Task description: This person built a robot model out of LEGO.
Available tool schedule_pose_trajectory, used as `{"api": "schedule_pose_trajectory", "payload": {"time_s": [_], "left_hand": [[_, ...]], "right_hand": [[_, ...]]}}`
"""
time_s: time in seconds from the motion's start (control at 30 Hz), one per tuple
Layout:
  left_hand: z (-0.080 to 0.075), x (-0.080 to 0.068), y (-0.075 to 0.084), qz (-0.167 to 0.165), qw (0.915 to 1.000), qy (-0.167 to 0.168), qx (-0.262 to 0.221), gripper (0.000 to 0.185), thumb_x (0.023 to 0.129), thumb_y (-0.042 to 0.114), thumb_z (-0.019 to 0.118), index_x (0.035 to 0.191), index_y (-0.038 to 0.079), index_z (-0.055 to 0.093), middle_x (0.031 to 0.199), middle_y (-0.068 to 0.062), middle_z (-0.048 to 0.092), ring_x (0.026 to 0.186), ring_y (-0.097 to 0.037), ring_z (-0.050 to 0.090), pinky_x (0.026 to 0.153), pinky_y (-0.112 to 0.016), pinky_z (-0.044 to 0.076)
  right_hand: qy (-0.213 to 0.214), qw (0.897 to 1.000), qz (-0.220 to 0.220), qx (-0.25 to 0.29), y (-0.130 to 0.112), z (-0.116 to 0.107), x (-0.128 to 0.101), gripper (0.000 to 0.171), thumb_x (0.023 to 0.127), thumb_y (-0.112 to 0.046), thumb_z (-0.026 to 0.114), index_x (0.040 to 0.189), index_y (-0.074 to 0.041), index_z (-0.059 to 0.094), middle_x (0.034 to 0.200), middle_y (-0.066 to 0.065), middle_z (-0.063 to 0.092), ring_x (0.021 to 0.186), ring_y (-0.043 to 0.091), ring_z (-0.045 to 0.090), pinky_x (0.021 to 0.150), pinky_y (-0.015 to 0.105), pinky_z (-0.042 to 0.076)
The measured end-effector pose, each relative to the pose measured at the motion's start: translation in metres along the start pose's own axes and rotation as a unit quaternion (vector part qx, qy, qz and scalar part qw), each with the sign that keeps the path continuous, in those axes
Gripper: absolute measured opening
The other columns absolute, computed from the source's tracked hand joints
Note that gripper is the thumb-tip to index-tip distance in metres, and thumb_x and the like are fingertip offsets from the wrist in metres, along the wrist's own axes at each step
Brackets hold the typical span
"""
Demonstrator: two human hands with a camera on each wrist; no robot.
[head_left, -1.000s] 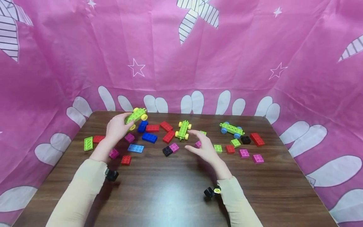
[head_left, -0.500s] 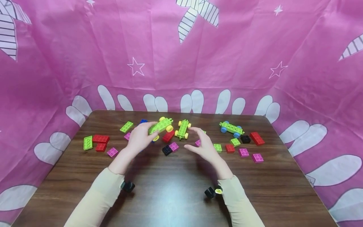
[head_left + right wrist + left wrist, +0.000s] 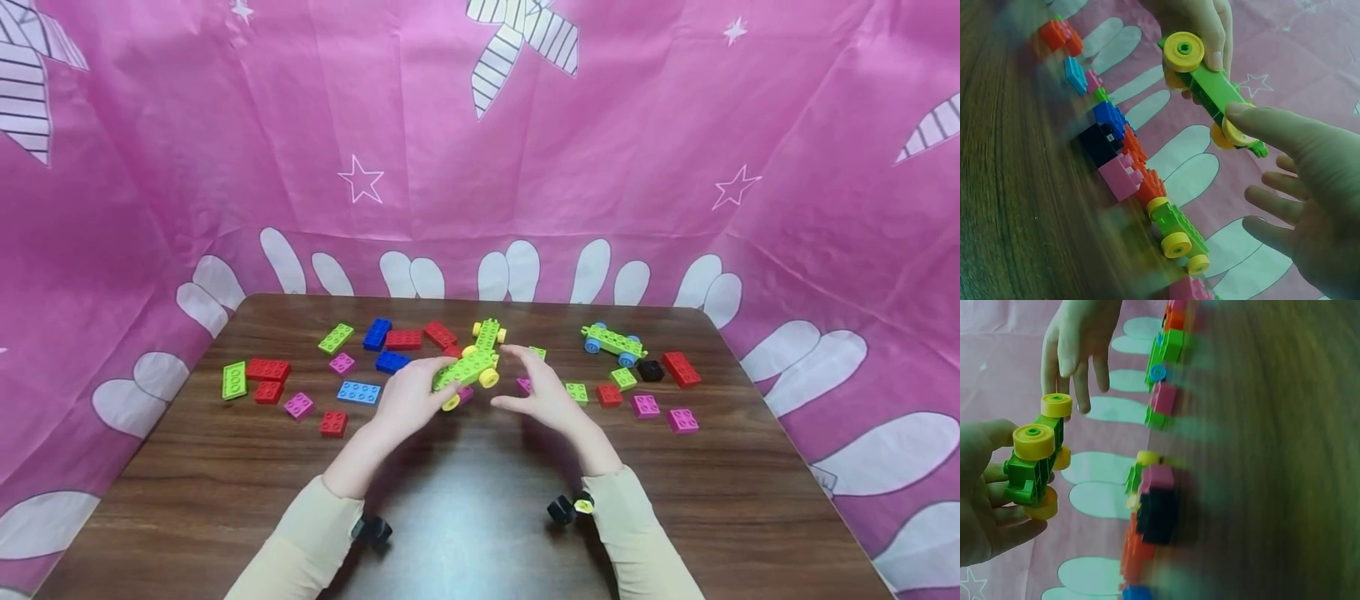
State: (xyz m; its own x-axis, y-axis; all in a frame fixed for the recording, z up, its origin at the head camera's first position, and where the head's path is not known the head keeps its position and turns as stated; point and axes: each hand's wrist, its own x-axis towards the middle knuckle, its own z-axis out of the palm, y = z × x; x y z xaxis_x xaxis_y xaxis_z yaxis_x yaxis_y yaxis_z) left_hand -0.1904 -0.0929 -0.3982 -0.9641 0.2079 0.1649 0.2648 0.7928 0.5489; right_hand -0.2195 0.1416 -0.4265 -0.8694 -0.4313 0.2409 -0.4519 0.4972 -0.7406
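Note:
My left hand [image 3: 411,400] grips one end of a green toy car base [image 3: 474,368] with yellow wheels, raised above the table. The thumb and fingers pinch its sides, as the right wrist view shows. My right hand [image 3: 542,395] holds nothing; its thumb and fingers are spread apart just right of the car base. In the right wrist view that thumb overlaps a yellow wheel [image 3: 1238,132]. Behind the raised base, a second yellow-wheeled car base [image 3: 489,333] stands on the table, partly covered in the head view. Beneath are a black brick [image 3: 1100,144] and a pink brick [image 3: 1120,178].
Red, blue, pink and green bricks lie at the left, including a light blue brick [image 3: 359,392]. To the right stands a green car base with blue wheels [image 3: 615,342], near a black brick [image 3: 650,370] and several others. A pink curtain [image 3: 600,167] surrounds the wooden table [image 3: 465,517].
My left hand has carried the yellow-wheeled car base rightward and toward me, from the table's left back to the middle beside my right hand. The right hand has barely moved.

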Motion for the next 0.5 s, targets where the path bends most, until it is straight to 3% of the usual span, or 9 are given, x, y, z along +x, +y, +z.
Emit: {"api": "schedule_pose_trajectory", "payload": {"time_s": [0.3,0.5], "left_hand": [[0.016,-0.005,0.01,0.009,0.9998,-0.018,-0.004,0.042,0.09,0.032,0.07,0.126,0.011,0.066,0.122,-0.009,0.069,0.101,-0.025,0.065,0.08,-0.043,0.054],[0.022,-0.007,0.012,0.0,0.9989,-0.046,-0.002,0.041,0.09,0.031,0.07,0.125,0.011,0.066,0.119,-0.008,0.069,0.093,-0.021,0.062,0.075,-0.039,0.052]], "right_hand": [[-0.04,0.999,-0.004,0.0,0.006,-0.003,-0.004,0.071,0.08,-0.018,0.081,0.14,-0.002,0.046,0.139,0.018,0.052,0.114,0.037,0.059,0.095,0.055,0.05],[-0.06,0.998,-0.003,-0.021,0.012,-0.004,-0.005,0.063,0.082,-0.022,0.079,0.136,-0.003,0.051,0.136,0.015,0.057,0.117,0.032,0.058,0.098,0.052,0.049]]}}
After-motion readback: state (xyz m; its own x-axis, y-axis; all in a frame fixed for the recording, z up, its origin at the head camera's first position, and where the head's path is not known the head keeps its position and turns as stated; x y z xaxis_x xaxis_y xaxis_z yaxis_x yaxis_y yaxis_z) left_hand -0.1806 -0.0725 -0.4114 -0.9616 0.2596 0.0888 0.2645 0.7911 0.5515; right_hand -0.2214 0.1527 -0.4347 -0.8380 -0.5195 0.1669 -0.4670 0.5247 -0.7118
